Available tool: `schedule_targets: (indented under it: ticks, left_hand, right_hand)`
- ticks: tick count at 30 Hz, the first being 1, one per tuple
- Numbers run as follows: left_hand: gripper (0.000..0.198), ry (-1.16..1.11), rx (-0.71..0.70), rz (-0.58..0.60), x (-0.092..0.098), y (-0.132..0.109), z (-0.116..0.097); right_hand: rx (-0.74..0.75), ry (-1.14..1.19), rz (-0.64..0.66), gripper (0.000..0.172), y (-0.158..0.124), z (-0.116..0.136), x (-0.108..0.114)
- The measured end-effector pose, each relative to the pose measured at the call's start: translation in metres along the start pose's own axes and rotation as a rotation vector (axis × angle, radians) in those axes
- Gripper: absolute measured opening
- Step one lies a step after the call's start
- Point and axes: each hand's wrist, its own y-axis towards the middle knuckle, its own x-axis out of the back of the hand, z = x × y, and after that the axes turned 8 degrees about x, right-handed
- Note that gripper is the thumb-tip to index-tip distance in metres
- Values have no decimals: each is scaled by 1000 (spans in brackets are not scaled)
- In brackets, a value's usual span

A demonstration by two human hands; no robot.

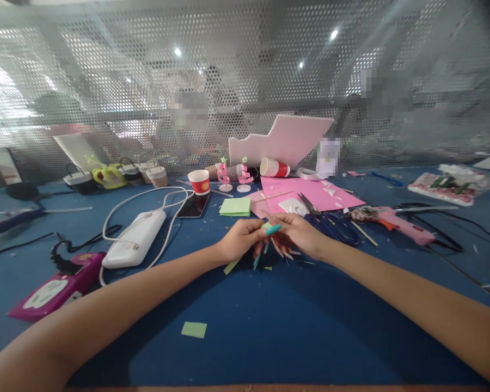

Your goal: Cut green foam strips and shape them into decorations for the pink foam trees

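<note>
My left hand (240, 240), with long teal nails, and my right hand (302, 233), with long pale nails, meet above the middle of the blue table (245, 337). Their closed fingers pinch a small piece of green paper (267, 225), mostly covered by the fingers. Beneath the left fingers lies a narrow green paper strip (231, 267), and a tiny green scrap (268, 268) is just right of it. A green paper rectangle (194, 329) rests nearer the front edge. Behind the hands sits a folded stack of green paper (235, 206).
Scissors (308, 203) and a pink glue gun (410, 226) lie right. Pink paper (275, 188), two pink ornaments (244, 177) and a red paper cup (199, 182) stand behind. At left are a white power bank (134, 239), cables, a phone (194, 206) and a purple power strip (57, 288).
</note>
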Motion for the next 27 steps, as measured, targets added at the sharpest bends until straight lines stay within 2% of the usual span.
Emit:
schedule_targets:
  ticks: [4,10,16,21,27]
  left_hand:
    - [41,28,-1,-5,0,-1,-1]
    - [42,9,8,18,0,1,2]
    - [42,-144,14,52,1,3,1]
    - [42,-215,57,156,2,1,-1]
    - [43,-192,88,240,2,-2,-3]
  right_hand:
    - [26,-79,29,43,-1,4,2]
    - [87,-163,-14,44,-1,-2,4]
    - [215,-154,-67,41,-2,-2,3]
    - [366,-372,-2,43,-6,3,6]
    - [520,-625,35,40,-9,1,4]
